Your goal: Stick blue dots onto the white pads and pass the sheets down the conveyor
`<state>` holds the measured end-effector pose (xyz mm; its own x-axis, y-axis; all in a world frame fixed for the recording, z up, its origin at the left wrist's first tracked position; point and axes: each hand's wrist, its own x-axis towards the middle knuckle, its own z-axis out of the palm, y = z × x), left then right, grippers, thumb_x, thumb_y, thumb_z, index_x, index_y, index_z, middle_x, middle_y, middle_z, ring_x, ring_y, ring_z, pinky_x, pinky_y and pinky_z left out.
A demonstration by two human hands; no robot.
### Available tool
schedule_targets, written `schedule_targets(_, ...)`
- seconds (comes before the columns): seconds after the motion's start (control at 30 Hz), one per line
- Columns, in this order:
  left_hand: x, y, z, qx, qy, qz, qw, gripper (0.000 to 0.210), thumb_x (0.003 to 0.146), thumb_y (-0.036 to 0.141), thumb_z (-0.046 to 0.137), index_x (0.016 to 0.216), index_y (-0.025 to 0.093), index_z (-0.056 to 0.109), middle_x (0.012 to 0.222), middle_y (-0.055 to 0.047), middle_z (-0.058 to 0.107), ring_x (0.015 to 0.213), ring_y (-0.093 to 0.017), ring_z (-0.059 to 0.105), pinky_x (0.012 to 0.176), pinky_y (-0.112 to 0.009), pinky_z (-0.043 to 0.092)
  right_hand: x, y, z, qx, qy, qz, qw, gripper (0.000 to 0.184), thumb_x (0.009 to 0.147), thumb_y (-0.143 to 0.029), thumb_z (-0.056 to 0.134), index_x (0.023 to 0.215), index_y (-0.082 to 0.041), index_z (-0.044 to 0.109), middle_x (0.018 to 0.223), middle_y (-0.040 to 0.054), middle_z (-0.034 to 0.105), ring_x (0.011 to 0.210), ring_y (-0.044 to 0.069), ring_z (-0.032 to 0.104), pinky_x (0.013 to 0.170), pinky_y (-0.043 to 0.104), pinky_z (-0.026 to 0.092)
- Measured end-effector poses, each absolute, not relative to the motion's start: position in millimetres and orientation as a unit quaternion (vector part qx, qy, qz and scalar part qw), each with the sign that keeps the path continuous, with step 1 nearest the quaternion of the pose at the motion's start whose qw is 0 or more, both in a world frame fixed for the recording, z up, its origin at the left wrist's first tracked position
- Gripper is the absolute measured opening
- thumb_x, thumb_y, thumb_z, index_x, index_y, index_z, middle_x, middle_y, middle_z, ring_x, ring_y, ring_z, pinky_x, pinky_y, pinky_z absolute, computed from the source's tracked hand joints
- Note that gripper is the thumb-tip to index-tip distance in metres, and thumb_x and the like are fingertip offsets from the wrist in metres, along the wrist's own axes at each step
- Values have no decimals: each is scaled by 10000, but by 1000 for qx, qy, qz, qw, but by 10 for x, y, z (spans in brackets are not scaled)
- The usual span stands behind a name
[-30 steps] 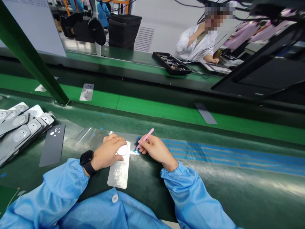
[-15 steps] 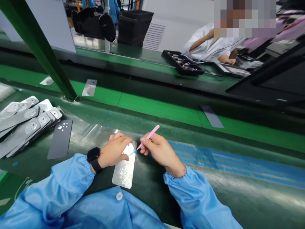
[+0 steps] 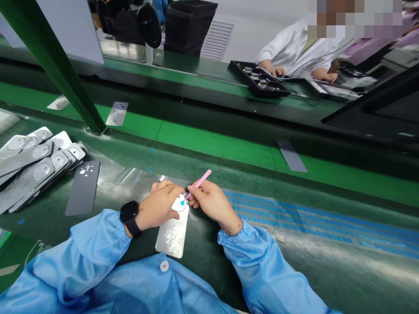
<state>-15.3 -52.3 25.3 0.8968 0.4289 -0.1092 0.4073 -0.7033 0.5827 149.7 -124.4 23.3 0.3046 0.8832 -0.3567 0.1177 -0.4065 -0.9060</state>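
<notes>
A silvery phone back cover (image 3: 172,237) lies on the bench in front of me, its white round camera area towards the far end. My left hand (image 3: 159,207) grips the cover by its left side, fingers over the upper edge and thumb on its face. Pinched in my right hand (image 3: 214,203) is a pair of pink tweezers (image 3: 203,178), slanting down to the camera area. A small blue sticker (image 3: 182,203) is at the tweezers' tip, over that round area; whether it is stuck down I cannot tell.
Stacked silvery covers (image 3: 41,172) lie at left beside a dark grey cover (image 3: 83,187). Sheets of blue stickers (image 3: 271,213) stretch to the right. Several covers rest on the green conveyor belt (image 3: 203,137). Across it, a person in white (image 3: 291,48) works near a black tray (image 3: 258,80).
My right hand has moved left, bringing the tweezers and blue sticker from the cover's right edge onto its round camera area. My left hand keeps its grip. The person opposite has lowered an arm.
</notes>
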Motion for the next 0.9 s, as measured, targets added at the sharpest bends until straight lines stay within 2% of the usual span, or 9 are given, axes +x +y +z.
schedule_targets(0.33, -149, -529, 290, 920, 233, 11, 313, 505, 678, 153, 787, 1089, 202, 498, 1163, -61, 604, 1162, -275, 465, 938, -413, 332, 1475, -1231, 287, -709, -352, 463, 399, 168, 827, -242, 566, 673, -177, 550, 550, 3, 630, 424, 100, 563, 410, 186, 458)
schedule_targets(0.63, -157, -522, 290, 927, 217, 12, 306, 449, 708, 172, 769, 1076, 210, 514, 1177, -58, 603, 1162, -270, 456, 930, -412, 331, 1470, -1235, 291, -717, -367, 449, 386, 160, 833, -240, 557, 680, -192, 549, 556, -2, 637, 441, 116, 582, 424, 199, 464)
schedule_targets(0.9, -178, -519, 257, 945, 197, 7, 260, 377, 731, 210, 762, 1061, 236, 583, 1259, -57, 573, 1189, -283, 430, 925, -435, 335, 1460, -1240, 298, -727, -378, 431, 378, 154, 846, -201, 549, 692, -198, 542, 564, -4, 637, 462, 125, 600, 443, 204, 476)
